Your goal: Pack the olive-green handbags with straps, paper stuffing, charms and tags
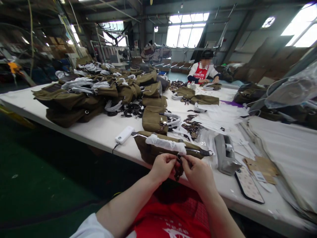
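An olive-green handbag point(146, 149) lies at the table's near edge, its zipper side toward me and its handle wrapped in white paper point(165, 142). At the bag's front edge, my left hand point(164, 166) and my right hand point(195, 168) meet, fingers pinched on a small dark ring-like fitting point(178, 156). A dark brown patterned strap point(178, 172) hangs below the fingers. Fingertips partly cover the fitting, so its exact shape cannot be made out. Just beyond lies another olive bag point(153, 119) with a wrapped handle.
A grey tape dispenser point(226, 155) and a patterned phone point(249, 185) lie to the right. A white power bank point(124, 135) with a cable sits left. Piled olive bags point(74, 99) cover the table's left side. Patterned straps point(192, 127) lie mid-table. A co-worker point(203, 70) sits across.
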Tool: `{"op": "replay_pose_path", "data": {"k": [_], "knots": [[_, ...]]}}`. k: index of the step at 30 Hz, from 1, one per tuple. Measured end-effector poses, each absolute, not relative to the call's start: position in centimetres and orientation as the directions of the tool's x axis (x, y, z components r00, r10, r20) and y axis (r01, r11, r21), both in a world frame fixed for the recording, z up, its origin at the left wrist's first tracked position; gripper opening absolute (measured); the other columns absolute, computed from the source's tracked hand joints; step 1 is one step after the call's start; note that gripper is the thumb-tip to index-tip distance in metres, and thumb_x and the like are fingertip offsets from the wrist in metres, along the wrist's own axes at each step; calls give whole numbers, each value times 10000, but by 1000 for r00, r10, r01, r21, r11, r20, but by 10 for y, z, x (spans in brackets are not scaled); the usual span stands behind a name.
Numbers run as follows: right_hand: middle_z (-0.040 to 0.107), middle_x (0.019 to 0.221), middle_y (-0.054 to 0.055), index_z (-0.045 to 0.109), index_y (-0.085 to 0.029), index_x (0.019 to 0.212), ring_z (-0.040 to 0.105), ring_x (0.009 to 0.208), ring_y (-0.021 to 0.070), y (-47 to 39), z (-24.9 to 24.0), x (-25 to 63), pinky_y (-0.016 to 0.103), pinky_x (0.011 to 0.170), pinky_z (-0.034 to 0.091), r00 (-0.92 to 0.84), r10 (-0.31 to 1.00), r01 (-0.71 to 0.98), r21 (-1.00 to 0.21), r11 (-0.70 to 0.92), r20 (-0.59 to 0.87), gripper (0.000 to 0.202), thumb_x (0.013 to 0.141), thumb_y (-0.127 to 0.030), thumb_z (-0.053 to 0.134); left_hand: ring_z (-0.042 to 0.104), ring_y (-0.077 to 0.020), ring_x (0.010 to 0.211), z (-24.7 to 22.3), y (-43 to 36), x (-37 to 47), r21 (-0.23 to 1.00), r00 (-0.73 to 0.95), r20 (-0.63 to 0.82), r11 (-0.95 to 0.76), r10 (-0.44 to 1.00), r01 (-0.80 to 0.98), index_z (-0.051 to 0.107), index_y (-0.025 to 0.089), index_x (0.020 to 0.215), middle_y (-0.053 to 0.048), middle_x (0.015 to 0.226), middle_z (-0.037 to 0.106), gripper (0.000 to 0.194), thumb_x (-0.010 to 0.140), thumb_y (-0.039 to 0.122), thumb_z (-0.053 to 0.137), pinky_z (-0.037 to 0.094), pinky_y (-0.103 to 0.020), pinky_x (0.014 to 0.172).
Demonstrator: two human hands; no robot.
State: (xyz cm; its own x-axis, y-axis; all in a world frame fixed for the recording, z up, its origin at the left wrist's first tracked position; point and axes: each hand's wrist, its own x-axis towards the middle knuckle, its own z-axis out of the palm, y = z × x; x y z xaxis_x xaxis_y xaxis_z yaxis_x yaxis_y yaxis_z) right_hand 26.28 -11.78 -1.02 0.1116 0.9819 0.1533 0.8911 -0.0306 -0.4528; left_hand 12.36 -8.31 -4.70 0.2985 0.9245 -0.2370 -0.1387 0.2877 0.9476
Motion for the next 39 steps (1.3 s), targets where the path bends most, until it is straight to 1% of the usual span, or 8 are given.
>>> {"op": "replay_pose_path", "data": {"k": [7,13,22,24,27,30,34,39], "knots": [[757,882,30,718,-260,920,700,802,234,-121,-10,260,305,628,399,117,978,921,-387,-43,170,275,923,-377,469,697,-177,637,-51,-91,121,993,212,-114,112,971,18,624,147,819,-69,703,741,78,747,163,596,508,-238,556],[754,849,42,713,-248,887,696,771,235,-121,-8,260,305,597,382,128,975,931,-360,-54,183,273,921,-364,468,673,-175,591,-54,-88,129,968,200,-148,183,969,-172,688,136,772,-66,681,729,126,721,251,672,513,-254,547],[741,757,19,742,-239,836,665,668,186,-121,-23,260,278,592,432,198,955,748,-663,-2,221,269,875,-435,561,669,-182,678,-54,-93,132,919,241,-113,194,964,-344,728,125,830,-77,761,734,321,668,398,773,537,-297,678],[734,745,26,740,-222,835,656,653,180,-121,-29,258,277,601,446,230,931,705,-708,41,283,255,862,-419,582,666,-181,699,-51,-95,128,945,254,-71,146,965,-291,724,136,845,-73,783,731,267,719,371,727,534,-300,694],[732,770,35,739,-210,887,649,659,174,-123,-34,256,277,623,466,273,890,639,-760,115,365,260,878,-412,575,650,-176,781,-43,-100,121,988,171,150,-152,974,-2,720,168,890,-72,880,714,164,780,274,660,522,-309,760],[723,751,27,734,-213,888,637,631,163,-126,-33,254,271,610,473,262,895,580,-800,153,361,254,891,-409,572,603,-147,714,-35,-103,115,886,107,339,-355,935,299,717,198,948,-48,853,675,179,776,218,670,503,-285,710],[727,795,40,710,-206,902,658,691,178,-130,-26,258,278,651,500,180,931,536,-825,178,318,249,898,-405,560,625,-152,721,-35,-96,112,869,205,357,-405,911,286,742,208,813,-37,755,694,112,831,215,631,501,-265,702],[735,911,64,692,-208,968,667,774,204,-141,-15,286,306,677,505,102,966,644,-756,119,239,243,899,-378,534,666,-164,668,-31,-80,109,961,146,222,-242,964,136,726,165,914,-49,710,706,268,877,394,592,540,-261,646]]}}
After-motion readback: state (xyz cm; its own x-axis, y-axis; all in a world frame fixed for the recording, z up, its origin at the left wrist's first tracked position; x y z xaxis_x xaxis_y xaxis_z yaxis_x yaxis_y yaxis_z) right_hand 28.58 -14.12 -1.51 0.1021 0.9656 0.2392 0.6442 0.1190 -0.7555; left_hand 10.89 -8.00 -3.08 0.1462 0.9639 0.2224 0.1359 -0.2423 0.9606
